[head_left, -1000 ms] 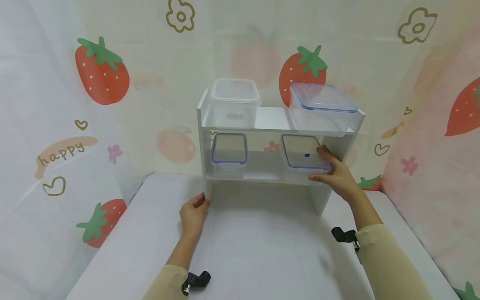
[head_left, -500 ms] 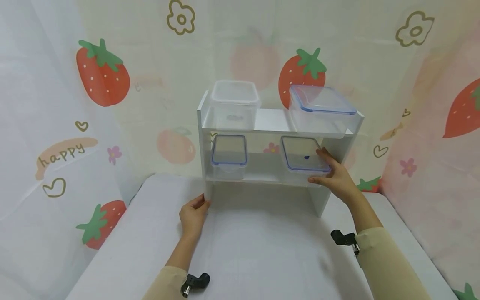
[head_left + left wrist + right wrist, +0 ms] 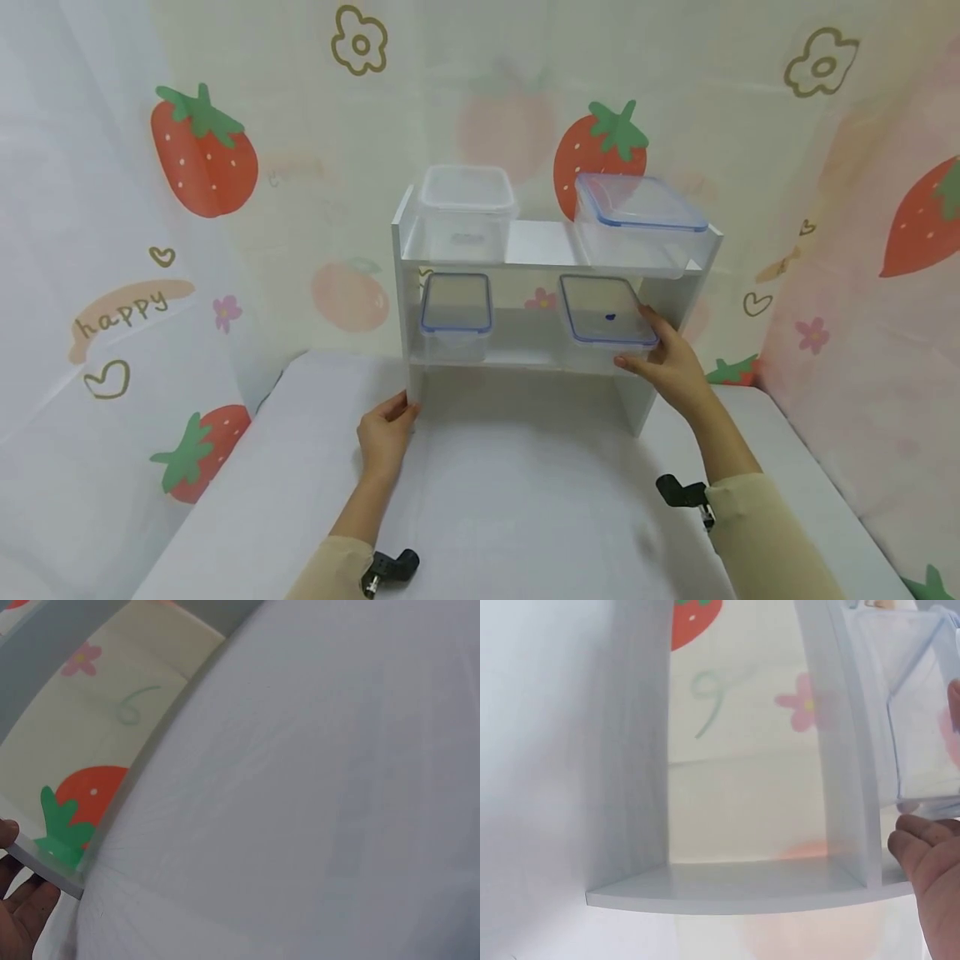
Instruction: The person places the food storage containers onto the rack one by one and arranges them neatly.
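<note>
In the head view my left hand grips the lower front edge of the left side panel of a white two-tier shelf; the left wrist view shows its thumb and fingers on either side of the panel. My right hand holds the near right corner of a clear food container with a blue-rimmed lid, on the lower tier at right. Its thumb lies in front, a finger by the lid's edge. In the right wrist view that container is partly cut off beside the fingers.
A smaller blue-rimmed container stands on the lower tier at left. Above it is a container with a whitish lid; at upper right sits a large blue-rimmed one. The shelf stands on a white-covered table before a strawberry-print curtain.
The head view has shifted slightly. My right hand's upper finger has slid a little toward the container's near right corner. The left hand keeps its place on the panel.
</note>
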A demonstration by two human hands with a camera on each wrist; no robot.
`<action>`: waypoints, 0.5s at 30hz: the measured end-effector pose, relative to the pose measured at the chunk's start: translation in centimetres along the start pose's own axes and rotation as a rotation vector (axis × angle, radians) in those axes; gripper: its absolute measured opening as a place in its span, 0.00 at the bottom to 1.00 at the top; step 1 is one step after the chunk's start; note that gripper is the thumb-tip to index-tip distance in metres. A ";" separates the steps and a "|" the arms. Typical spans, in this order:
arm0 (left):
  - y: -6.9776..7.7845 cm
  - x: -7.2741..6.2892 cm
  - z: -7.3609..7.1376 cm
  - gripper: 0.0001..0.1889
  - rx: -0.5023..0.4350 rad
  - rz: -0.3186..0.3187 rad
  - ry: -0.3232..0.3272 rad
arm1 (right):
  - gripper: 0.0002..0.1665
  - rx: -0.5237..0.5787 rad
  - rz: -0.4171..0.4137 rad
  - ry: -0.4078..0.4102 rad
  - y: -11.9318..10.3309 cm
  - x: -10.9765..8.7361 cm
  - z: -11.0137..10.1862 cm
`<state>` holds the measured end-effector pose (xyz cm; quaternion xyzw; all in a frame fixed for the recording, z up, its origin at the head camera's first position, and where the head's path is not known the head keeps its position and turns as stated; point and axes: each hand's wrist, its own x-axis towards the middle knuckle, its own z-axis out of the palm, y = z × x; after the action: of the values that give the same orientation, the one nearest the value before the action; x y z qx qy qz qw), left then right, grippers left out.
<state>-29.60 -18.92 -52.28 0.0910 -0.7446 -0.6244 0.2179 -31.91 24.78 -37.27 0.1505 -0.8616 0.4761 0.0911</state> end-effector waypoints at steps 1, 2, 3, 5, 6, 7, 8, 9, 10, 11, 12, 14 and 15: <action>0.0 -0.1 0.0 0.20 0.003 -0.002 -0.003 | 0.61 0.003 0.000 0.004 0.1 -0.1 0.1; -0.1 -0.2 -0.1 0.20 0.008 -0.004 -0.004 | 0.61 0.006 0.002 0.007 0.2 -0.3 0.2; -0.2 -0.2 -0.1 0.20 0.010 -0.008 -0.004 | 0.61 0.007 0.001 0.011 0.2 -0.4 0.3; -0.2 -0.2 -0.1 0.20 0.013 -0.009 -0.009 | 0.60 0.015 0.006 0.019 0.3 -0.6 0.4; -0.3 -0.2 -0.2 0.19 0.017 -0.009 -0.010 | 0.60 0.021 0.005 0.024 0.3 -0.7 0.5; -0.3 -0.2 -0.2 0.19 0.015 -0.008 -0.012 | 0.59 0.028 0.008 0.028 0.3 -0.8 0.5; -0.3 -0.2 -0.2 0.19 0.015 -0.007 -0.012 | 0.59 0.034 0.008 0.033 0.3 -0.9 0.5; -0.3 -0.1 -0.2 0.19 0.013 -0.006 -0.015 | 0.58 0.044 0.006 0.037 0.2 -1.0 0.5; -0.3 -0.1 -0.2 0.19 0.012 -0.006 -0.019 | 0.58 0.057 0.005 0.040 0.2 -1.2 0.5; -0.3 -0.1 -0.2 0.19 0.010 -0.006 -0.022 | 0.57 0.064 0.001 0.044 0.1 -1.3 0.5; -0.3 0.0 -0.2 0.19 0.008 -0.009 -0.024 | 0.57 0.070 -0.005 0.050 0.0 -1.4 0.5; -0.3 0.0 -0.2 0.19 0.006 -0.016 -0.030 | 0.56 0.085 -0.013 0.057 -0.1 -1.8 0.5; -0.3 0.0 -0.2 0.19 0.006 -0.019 -0.033 | 0.55 0.091 -0.017 0.060 -0.2 -1.9 0.5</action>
<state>-29.52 -19.12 -52.51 0.0884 -0.7490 -0.6257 0.1991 -30.05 24.61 -37.92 0.1476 -0.8347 0.5182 0.1140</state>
